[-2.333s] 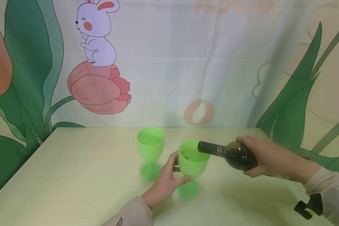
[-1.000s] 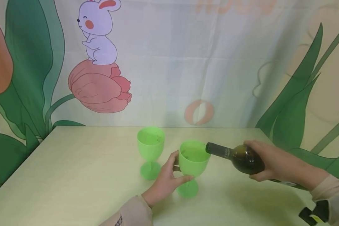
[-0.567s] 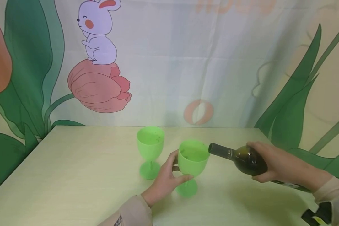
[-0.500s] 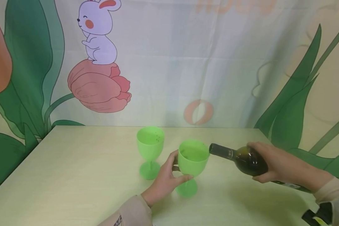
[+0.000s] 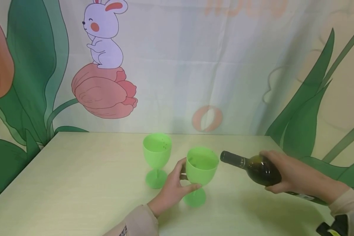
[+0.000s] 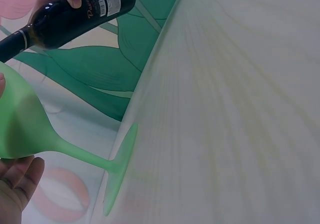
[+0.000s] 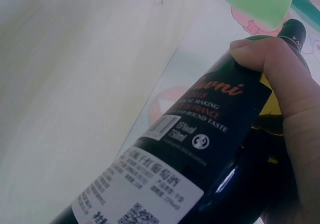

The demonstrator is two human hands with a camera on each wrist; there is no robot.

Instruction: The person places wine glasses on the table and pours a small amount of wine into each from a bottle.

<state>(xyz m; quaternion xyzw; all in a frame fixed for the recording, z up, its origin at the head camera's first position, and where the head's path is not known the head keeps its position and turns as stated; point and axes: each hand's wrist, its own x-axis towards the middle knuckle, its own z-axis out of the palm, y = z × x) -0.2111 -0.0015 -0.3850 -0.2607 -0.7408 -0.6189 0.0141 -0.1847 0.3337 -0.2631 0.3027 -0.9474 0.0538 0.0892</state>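
In the head view my left hand (image 5: 174, 186) holds a green goblet (image 5: 201, 173) round the lower part of its bowl, thumb at the front. The goblet stands upright, its foot on the table. My right hand (image 5: 293, 175) grips a dark wine bottle (image 5: 262, 171) by its body. The bottle is tilted close to level, its mouth just right of the goblet's rim and apart from it. Its printed label (image 7: 185, 129) fills much of the right wrist view. A second green goblet (image 5: 157, 159) stands upright to the left, untouched, with dark specks inside its bowl.
The pale table (image 5: 85, 183) extends in front of a cloth backdrop (image 5: 171, 65) printed with a rabbit, tulips and leaves. The table's far edge lies a little behind the goblets. A small black device (image 5: 334, 226) sits at the right sleeve.
The bottle, in my right hand, has moved right and slightly down; its mouth was over the held goblet's rim and is now beside it. My left hand and both goblets stay put.
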